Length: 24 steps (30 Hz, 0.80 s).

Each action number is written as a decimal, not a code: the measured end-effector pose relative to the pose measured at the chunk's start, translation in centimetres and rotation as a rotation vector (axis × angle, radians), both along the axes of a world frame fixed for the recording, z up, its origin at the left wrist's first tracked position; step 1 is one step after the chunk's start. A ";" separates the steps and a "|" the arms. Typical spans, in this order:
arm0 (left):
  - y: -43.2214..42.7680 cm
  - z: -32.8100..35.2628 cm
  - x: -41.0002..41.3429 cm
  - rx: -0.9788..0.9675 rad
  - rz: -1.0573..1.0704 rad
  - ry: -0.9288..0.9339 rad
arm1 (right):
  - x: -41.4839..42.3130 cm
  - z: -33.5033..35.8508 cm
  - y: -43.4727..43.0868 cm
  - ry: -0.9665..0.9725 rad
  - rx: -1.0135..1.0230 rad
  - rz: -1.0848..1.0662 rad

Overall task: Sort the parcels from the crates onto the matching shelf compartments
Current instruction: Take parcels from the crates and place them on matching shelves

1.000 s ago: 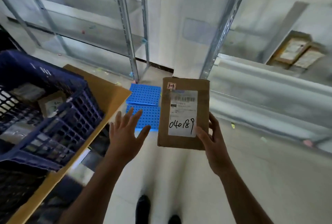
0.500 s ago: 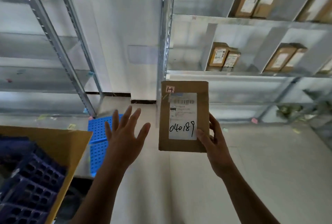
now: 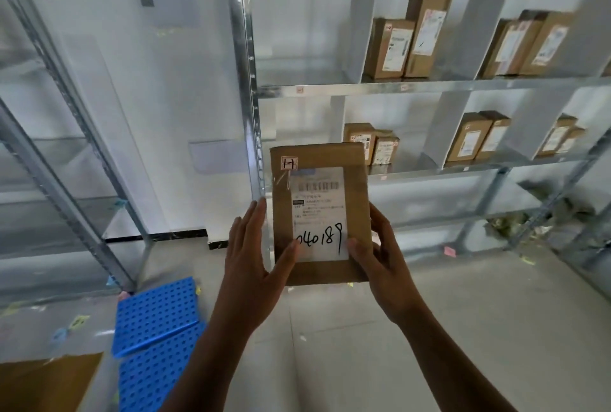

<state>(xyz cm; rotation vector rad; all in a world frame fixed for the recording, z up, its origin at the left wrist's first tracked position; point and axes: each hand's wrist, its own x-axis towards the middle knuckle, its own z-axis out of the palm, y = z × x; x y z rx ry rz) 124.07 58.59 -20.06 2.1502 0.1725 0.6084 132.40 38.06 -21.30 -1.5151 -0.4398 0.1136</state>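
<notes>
Two hands on one brown parcel [image 3: 355, 180], raised upright in front of the metal shelving [image 3: 246, 80], printed side toward the camera. Held that way most likely for reading: white shipping label [image 3: 319, 200] with handwritten 040189 in full view, small red-bordered tag [image 3: 289, 163] at the top left corner left uncovered.

Clamped on the lower left edge by the left hand [image 3: 254, 256], thumb laid over the front at the label's corner, fingers straight and close together along the side. Clamped on the lower right edge by the right hand [image 3: 380, 253], thumb on the front, fingers wrapped behind and mostly hidden. Gripped low on both sides, apparently to keep the print clear; only the first digit brushed by the left thumb.

Not yet in any compartment.

Behind, shelved parcels [image 3: 410, 37] standing on edge in pairs between the dividers, labels outward, presumably for quick checking. Small shelf tags [image 3: 300, 90] on the front lip, too small to read. No parcel visible in the upper left compartment [image 3: 297, 57].

Probably the matching step: tag against shelf tags, then placing.

Down on the floor at left, blue perforated panels [image 3: 155, 315] beside a cardboard corner [image 3: 49, 382].
</notes>
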 end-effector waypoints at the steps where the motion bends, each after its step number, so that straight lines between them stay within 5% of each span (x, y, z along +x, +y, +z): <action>1: -0.3 0.6 1.5 -0.002 -0.011 -0.021 | 1.7 0.5 -0.1 -0.012 0.007 0.005; 8: -1.3 4.4 12.1 0.053 -0.033 -0.149 | 13.0 3.5 -0.5 -0.052 0.062 0.043; 24: 6.8 8.1 30.9 -0.168 -0.075 -0.359 | 32.6 9.0 9.7 -0.218 0.054 0.106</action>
